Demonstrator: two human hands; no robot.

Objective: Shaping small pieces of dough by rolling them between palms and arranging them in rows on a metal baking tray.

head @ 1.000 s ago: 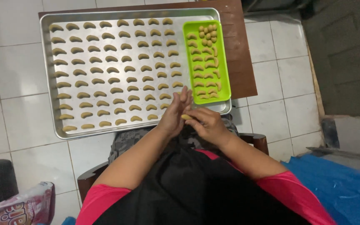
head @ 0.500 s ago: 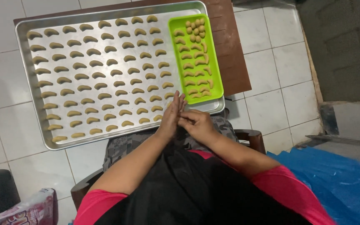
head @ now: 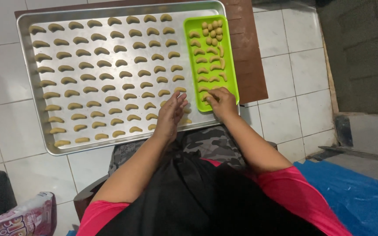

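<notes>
Head view, seated person over a large metal baking tray point(head: 25, 83) on a brown wooden surface point(head: 252, 65) above white floor tiles.

L hand point(head: 171, 114): open, fingers spread flat, resting at the near right corner of the tray, touching or just above a crescent-shaped dough piece point(head: 180, 89) in the last column.

R hand point(head: 222, 102): fingers curled at the near end of the green plastic tray point(head: 232, 65), apparently pinching a dough piece; grip itself hidden, can't confirm.

Green tray sits inside the baking tray's right edge, holding unshaped lumps point(head: 212, 32) at the far end and crescents nearer.

Risk, in my judgement: soft dough. L palm could flatten adjacent crescents; R pinch could deform the piece. Rows sit close, so a nudge may merge neighbours.
</notes>
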